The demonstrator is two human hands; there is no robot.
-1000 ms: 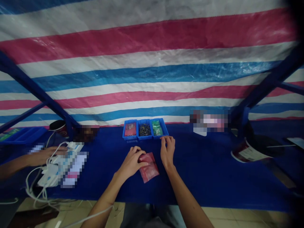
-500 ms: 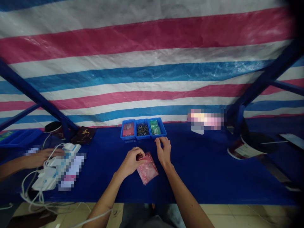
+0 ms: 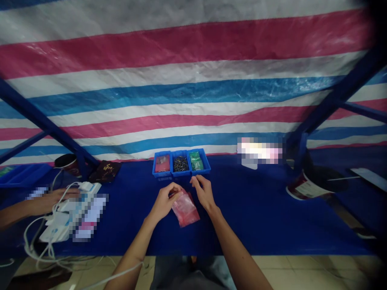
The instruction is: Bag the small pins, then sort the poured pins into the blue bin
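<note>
The left hand (image 3: 165, 204) pinches the top corner of a pink plastic bag (image 3: 186, 210) on a blue table cover (image 3: 130, 217); the right hand (image 3: 204, 193) hovers just beside it; three blue trays (image 3: 181, 164) sit beyond.

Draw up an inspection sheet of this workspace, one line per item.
Surface: blue-covered table.
Job's things: red-tinted plastic bag between the hands; three joined blue bins holding a red packet, dark screws and a green packet.
Hands: left hand at the bag's upper corner, grip unclear; right hand beside the bag, fingers curled.
Clutter: dark pouch, cup, blue tray, labelled tub, blurred items.
Cables: white cables looped by a white power strip, a co-worker's hand on it; another cable passes the left forearm.
Surroundings: striped tarpaulin, blue steel frame, tiled floor.
</note>
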